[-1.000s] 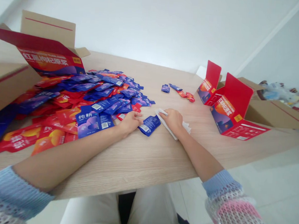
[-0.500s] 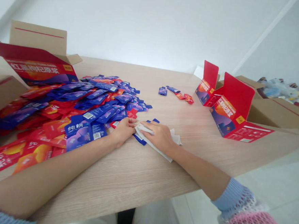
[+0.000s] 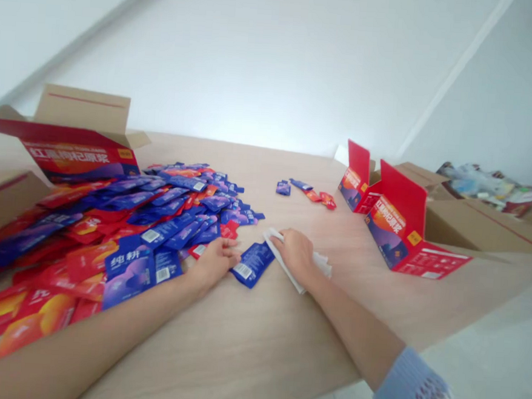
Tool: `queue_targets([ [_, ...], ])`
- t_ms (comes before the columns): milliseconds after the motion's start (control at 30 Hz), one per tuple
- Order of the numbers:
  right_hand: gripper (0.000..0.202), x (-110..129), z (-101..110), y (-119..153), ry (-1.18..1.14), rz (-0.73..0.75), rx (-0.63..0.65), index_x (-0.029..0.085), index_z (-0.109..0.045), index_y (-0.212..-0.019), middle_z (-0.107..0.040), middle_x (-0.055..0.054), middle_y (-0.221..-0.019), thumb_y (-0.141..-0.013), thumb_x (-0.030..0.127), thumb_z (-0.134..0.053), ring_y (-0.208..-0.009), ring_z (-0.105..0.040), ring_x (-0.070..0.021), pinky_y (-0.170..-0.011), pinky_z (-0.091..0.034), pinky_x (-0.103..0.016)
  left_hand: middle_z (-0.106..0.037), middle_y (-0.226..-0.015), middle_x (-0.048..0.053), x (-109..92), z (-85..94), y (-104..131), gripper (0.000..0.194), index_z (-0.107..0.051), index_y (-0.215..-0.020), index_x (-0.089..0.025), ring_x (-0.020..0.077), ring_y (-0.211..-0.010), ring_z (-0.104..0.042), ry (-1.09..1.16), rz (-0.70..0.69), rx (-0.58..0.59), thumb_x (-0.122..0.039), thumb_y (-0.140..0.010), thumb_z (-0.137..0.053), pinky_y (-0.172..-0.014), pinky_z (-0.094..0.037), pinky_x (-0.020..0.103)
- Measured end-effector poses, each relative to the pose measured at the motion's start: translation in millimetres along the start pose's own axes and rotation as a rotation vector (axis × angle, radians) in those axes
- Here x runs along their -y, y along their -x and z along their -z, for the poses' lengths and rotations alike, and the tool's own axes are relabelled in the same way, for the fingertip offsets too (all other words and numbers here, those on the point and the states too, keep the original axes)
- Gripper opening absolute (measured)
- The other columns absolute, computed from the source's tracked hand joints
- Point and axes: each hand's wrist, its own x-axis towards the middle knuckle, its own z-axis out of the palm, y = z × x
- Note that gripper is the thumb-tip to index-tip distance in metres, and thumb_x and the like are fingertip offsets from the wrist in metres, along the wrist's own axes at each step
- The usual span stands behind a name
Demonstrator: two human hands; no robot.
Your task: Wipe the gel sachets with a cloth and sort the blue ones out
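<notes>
My left hand (image 3: 215, 264) is closed at the left edge of a blue sachet (image 3: 255, 263) lying on the table, its fingertips pinching the corner. White barcode print shows on the sachet's upper face. To the right, my right hand (image 3: 295, 253) grips a folded white cloth or tissue (image 3: 323, 264), pressed to the tabletop just beside the sachet. A large heap of blue and red sachets (image 3: 175, 199) spreads to the left of my left hand, its nearest pieces close to my wrist.
An open red carton (image 3: 82, 157) stands behind the heap, with a brown flap (image 3: 6, 199) at far left. Two open red cartons (image 3: 395, 233) stand at right. A few loose sachets (image 3: 312, 195) lie mid-table. Plastic-wrapped items (image 3: 490, 185) sit beyond, far right.
My right hand with the white cloth has slid right off the blue sachet, uncovering it. My left hand stays at the sachet's edge. The view has tilted up slightly.
</notes>
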Motion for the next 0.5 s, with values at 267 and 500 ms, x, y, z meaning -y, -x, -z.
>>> queue_targets([
  [267, 0.028, -6, 9, 8, -0.302, -0.024, -0.238, 0.023, -0.069, -0.098, -0.072, -0.006, -0.099, -0.089, 0.046, -0.055, -0.090, -0.065, -0.0202, -0.073, -0.041, -0.026, -0.067, -0.077, 0.003, 1, 2.2, -4, 0.043, -0.048, -0.107, -0.015, 0.0156, -0.065, -0.063, 0.007, 0.002, -0.017, -0.007, -0.070, -0.066, -0.055, -0.046, 0.024],
  [500, 0.023, 26, 6, 48, -0.513, 0.177, -0.265, 0.022, -0.058, -0.091, -0.066, 0.001, -0.078, -0.084, 0.044, -0.060, -0.072, -0.061, -0.0164, -0.066, -0.038, -0.024, -0.067, -0.077, 0.003, 2, 2.9, -5, 0.047, -0.051, -0.105, -0.015, 0.0173, -0.071, -0.065, 0.067, 0.013, -0.006, -0.008, -0.064, -0.073, -0.062, -0.050, 0.026],
])
